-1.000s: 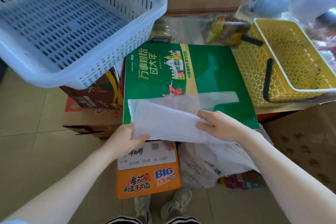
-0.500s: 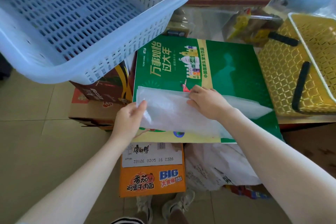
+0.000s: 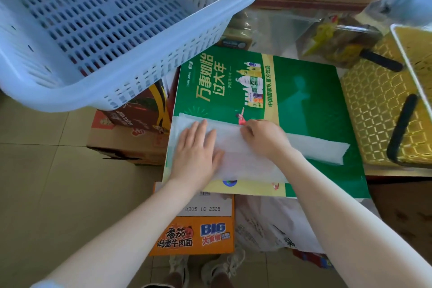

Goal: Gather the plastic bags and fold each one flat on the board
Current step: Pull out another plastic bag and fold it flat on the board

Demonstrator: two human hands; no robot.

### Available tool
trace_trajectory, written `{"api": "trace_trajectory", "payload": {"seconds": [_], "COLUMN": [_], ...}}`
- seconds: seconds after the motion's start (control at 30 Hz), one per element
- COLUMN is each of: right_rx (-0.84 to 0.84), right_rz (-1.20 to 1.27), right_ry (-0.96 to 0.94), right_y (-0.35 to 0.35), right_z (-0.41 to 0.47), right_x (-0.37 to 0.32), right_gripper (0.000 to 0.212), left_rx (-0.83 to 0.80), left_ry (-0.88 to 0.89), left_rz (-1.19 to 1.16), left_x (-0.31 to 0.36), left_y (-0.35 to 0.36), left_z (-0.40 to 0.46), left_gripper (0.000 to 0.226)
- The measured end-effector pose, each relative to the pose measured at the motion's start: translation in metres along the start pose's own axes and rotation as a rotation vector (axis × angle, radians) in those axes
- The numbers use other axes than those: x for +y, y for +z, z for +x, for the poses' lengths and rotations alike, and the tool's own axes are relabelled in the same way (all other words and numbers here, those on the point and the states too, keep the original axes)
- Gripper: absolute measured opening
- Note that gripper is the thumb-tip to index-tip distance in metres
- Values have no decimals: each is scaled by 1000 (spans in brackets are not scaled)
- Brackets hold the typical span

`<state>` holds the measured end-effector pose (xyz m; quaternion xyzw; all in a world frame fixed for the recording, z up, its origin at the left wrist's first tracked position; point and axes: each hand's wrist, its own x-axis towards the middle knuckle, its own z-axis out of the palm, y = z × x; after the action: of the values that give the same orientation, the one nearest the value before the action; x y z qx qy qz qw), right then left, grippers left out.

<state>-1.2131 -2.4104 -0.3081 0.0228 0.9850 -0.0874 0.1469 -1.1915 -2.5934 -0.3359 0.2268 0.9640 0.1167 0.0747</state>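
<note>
Thin white plastic, the bag (image 3: 233, 147) lies folded into a long strip across the near part of the green board (image 3: 304, 100), and being so slick it could spring open or slide off the glossy surface if either hand lifts too soon. The left hand (image 3: 196, 149) presses flat on its left end with fingers straight and spread, while the right hand (image 3: 264, 135) pinches the far folded edge with curled fingers.

Blue basket (image 3: 112, 30), yellow basket (image 3: 374, 119), orange carton (image 3: 194, 234)

Bright daylight, glare top right, wide-angle edge warp, slight blur.
</note>
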Motion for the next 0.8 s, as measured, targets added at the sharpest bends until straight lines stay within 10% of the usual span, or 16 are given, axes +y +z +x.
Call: {"api": "trace_trajectory", "payload": {"seconds": [0.8], "right_rx": [184], "right_rz": [26], "right_ry": [147], "right_y": [9], "right_z": [-20], "right_x": [62], "right_gripper": [28], "left_rx": [-163], "left_ry": [37], "left_rz": [124], "left_x": [-4], "left_y": [2], "left_z": [20], "left_gripper": [130]}}
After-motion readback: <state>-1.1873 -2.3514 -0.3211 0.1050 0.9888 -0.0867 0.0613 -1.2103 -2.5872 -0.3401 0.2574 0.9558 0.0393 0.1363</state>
